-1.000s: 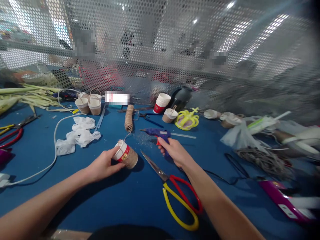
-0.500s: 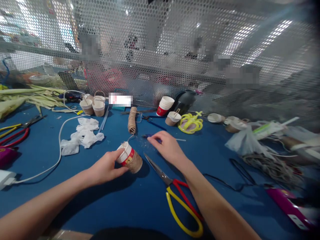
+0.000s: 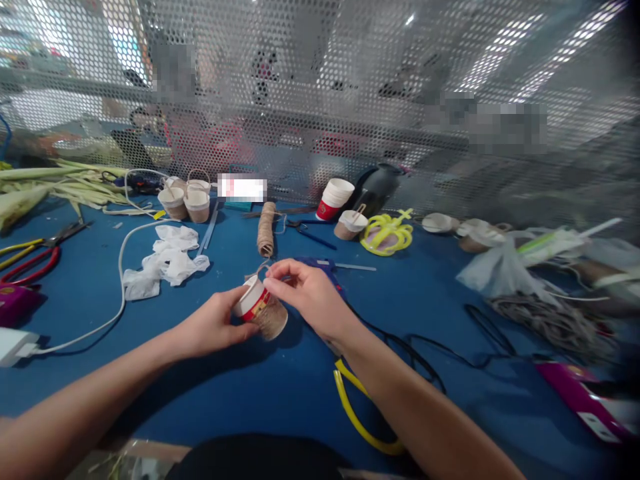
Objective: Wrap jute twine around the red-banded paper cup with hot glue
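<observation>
The cup [image 3: 260,309] is smooth paper under rough, matt twine [image 3: 273,322]; the partly hidden glue gun [image 3: 326,265] seems plastic.

The left hand's [image 3: 220,323] far fingers vanish behind the paper cup [image 3: 264,308], and whether the right hand's [image 3: 315,300] fingertips pinch the twine [image 3: 257,270] is too small to tell. The right hand also hides the grip of the blue glue gun [image 3: 326,267]. Between 5 and 6 o'clock from the view's centre, the right arm [image 3: 395,387] covers part of a yellow handle [image 3: 364,435]. Near 9 o'clock, the left edge cuts a white adapter [image 3: 17,347]; toward 12, shapes behind the perforated mesh [image 3: 300,100] blur
</observation>
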A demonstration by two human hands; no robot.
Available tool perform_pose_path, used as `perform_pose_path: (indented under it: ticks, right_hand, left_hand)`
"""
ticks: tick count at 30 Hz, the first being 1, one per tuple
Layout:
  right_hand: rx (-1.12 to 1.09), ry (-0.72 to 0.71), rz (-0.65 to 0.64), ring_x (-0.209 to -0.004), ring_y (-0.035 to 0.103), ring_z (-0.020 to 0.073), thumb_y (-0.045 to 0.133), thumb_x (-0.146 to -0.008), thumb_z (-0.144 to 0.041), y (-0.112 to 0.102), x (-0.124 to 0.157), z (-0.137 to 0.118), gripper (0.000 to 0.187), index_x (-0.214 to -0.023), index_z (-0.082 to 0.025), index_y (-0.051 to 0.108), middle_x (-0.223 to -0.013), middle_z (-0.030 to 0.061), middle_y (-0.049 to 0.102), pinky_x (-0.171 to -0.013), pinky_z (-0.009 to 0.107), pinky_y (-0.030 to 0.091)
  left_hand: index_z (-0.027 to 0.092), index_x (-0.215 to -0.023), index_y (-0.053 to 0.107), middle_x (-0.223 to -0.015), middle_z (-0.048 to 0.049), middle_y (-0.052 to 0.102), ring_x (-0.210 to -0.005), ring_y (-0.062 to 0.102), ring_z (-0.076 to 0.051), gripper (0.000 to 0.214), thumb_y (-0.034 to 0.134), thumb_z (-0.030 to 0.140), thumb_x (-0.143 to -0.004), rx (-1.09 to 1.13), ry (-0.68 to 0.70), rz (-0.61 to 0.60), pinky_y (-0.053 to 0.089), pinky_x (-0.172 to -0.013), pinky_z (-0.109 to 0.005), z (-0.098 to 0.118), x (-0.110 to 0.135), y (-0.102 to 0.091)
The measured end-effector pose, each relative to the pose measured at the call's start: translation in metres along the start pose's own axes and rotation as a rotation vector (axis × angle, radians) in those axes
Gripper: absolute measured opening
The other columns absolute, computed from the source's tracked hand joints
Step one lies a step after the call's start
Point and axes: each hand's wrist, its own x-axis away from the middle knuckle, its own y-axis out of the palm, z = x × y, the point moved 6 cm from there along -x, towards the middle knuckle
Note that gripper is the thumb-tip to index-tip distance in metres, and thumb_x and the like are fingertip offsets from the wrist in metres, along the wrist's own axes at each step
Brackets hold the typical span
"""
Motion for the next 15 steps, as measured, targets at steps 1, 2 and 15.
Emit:
perform_pose_path:
  ticks: [1, 2, 15]
  right_hand:
    - [-0.042, 0.030, 0.017, -0.071, 0.054, 0.0122, 0.058, -0.073, -0.030, -0.003, 0.003, 0.004, 0.014, -0.071, -0.017, 0.054, -0.078, 0.0021, 0.058, -0.070, 0.028, 0.044]
    - [-0.073, 0.054, 0.035, -0.069, 0.054, 0.0116, 0.059, -0.072, -0.032, -0.007, 0.006, 0.007, 0.016, -0.072, -0.017, 0.054, -0.075, 0.0012, 0.058, -0.068, 0.027, 0.044]
    - [-0.023, 0.076, 0.113, -0.068, 0.053, 0.0115, 0.057, -0.073, -0.032, -0.017, 0.024, 0.007, 0.017, -0.068, -0.017, 0.052, -0.075, 0.0018, 0.059, -0.065, 0.026, 0.045]
  left_hand:
    - [0.013, -0.103, 0.051, -0.083, -0.0026, 0.060, -0.071, 0.054, -0.015, 0.034, 0.056, 0.025, -0.071, 0.075, -0.009, -0.017, 0.044, -0.065, -0.025, 0.000, 0.000, 0.001]
    - [0.013, -0.103, 0.050, -0.086, -0.0031, 0.060, -0.073, 0.054, -0.015, 0.035, 0.057, 0.024, -0.070, 0.136, -0.018, -0.036, 0.044, -0.067, -0.025, 0.000, 0.000, 0.003]
    - [0.013, -0.102, 0.050, -0.084, -0.0024, 0.059, -0.071, 0.053, -0.013, 0.035, 0.059, 0.025, -0.071, 0.212, -0.068, -0.075, 0.045, -0.068, -0.025, -0.001, 0.001, 0.007]
